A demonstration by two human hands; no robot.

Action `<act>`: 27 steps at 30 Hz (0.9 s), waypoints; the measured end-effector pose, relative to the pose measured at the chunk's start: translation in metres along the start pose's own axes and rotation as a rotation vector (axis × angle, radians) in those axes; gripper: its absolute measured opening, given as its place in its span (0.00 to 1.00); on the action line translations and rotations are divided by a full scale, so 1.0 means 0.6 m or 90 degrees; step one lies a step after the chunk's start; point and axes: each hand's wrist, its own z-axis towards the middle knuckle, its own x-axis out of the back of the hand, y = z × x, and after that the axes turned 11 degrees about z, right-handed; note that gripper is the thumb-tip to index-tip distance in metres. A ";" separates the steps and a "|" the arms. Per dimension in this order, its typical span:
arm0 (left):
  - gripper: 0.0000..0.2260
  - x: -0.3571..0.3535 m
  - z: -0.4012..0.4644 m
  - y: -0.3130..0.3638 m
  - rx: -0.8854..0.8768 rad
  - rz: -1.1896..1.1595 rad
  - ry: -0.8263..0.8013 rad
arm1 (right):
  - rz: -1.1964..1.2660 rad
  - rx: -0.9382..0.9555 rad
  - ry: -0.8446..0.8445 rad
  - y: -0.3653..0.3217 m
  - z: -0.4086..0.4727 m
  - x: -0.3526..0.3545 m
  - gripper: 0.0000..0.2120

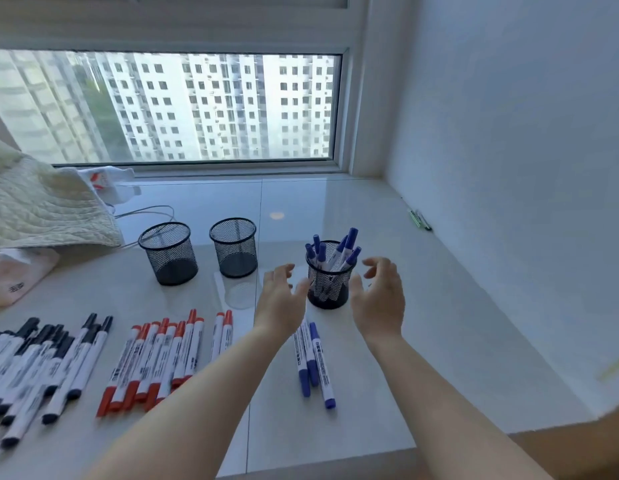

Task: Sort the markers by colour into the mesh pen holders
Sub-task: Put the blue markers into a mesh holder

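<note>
1. Head view: three black mesh holders stand on the white desk (387, 341) below the window (162, 105).
2. The right holder (330, 284) has blue markers (337, 252) standing in it; the left holder (168, 253) and middle holder (234, 247) hold none.
3. The left hand (278, 301) and right hand (379, 297) flank the right holder — each grip slack, fingers loosely spread, holding nothing.
4. Loose blue markers (313, 362) lie near the left wrist.
5. Red markers (162, 358) lie in a row left of the arms; black markers (41, 368) lie farther left.
6. A quilted cloth (38, 206) sits at the far left.
</note>
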 end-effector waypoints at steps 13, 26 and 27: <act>0.18 -0.003 -0.119 -0.094 -0.065 0.232 -0.057 | -0.310 -0.131 -0.367 0.009 -0.121 -0.069 0.32; 0.20 0.009 -0.041 -0.049 -0.008 0.101 -0.073 | -0.127 -0.170 -0.417 0.003 -0.050 0.003 0.06; 0.21 0.008 -0.030 -0.042 -0.004 0.083 -0.074 | -0.087 -0.142 -0.412 -0.002 -0.036 0.012 0.05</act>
